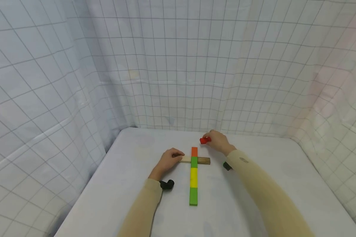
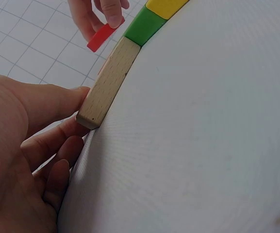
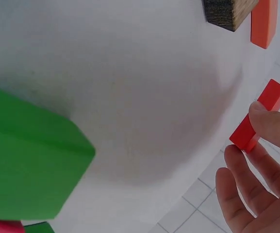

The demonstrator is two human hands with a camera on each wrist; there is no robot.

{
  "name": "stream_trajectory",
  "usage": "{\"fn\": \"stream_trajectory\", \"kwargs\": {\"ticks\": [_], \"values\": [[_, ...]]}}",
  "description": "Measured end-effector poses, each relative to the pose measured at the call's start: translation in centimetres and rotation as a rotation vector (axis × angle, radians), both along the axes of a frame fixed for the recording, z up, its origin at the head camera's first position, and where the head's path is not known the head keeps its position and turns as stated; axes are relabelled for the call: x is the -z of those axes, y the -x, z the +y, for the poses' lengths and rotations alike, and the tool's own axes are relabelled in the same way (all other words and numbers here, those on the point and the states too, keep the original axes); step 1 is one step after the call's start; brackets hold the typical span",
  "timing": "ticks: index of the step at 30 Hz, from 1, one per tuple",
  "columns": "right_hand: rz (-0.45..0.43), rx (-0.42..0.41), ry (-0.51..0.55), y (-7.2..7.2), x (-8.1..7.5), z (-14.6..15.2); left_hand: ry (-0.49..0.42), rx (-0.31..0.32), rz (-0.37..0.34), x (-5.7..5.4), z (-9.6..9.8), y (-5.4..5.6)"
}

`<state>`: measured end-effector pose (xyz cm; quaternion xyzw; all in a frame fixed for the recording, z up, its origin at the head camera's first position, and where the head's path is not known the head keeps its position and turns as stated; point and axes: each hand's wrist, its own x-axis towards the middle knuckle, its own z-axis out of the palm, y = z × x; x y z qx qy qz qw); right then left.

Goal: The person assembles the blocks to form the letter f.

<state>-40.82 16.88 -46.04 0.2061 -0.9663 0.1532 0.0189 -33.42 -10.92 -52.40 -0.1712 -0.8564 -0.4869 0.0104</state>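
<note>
My left hand (image 1: 169,159) has its thumb and fingertips at the outer end of a plain wooden block (image 2: 111,82), pinching it. Above the table, my right hand (image 1: 219,140) pinches a red block (image 3: 258,114) between thumb and fingers. A cross of flat-lying blocks lies between the hands. Its upright runs from an orange block (image 1: 194,151) at the far end through a green block (image 1: 194,162) and a yellow block (image 1: 193,177) to another green block (image 1: 193,197) nearest me. A dark wooden block (image 1: 204,160) forms the right arm, opposite the plain one.
Close to the right wrist camera stands a large-looking green block (image 3: 30,160), with a pinkish-red piece (image 3: 3,226) at its lower edge. A black wrist camera (image 1: 167,185) sits at the left cuff. White gridded curtains (image 1: 181,65) surround the white table (image 1: 121,197).
</note>
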Motion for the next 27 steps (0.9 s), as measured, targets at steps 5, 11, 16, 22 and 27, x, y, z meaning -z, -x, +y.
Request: {"fn": "stream_trajectory", "kwargs": {"ticks": [5,11,16,22,27], "values": [[0.012,-0.005,-0.018,0.4,0.8,-0.8,0.013,-0.011,-0.003,0.2,0.0,0.2],[0.012,0.000,-0.049,0.7,1.4,-1.6,0.008,-0.009,-0.010,0.2,0.0,0.2],[-0.002,-0.017,-0.113,0.7,1.8,-1.7,0.010,-0.017,-0.023,0.4,0.1,0.0],[-0.016,-0.032,-0.135,0.7,1.9,-1.8,0.016,-0.032,-0.019,0.5,0.2,0.1],[-0.027,-0.035,-0.103,0.9,1.7,-1.9,0.006,-0.036,-0.016,0.2,0.3,0.2]]}}
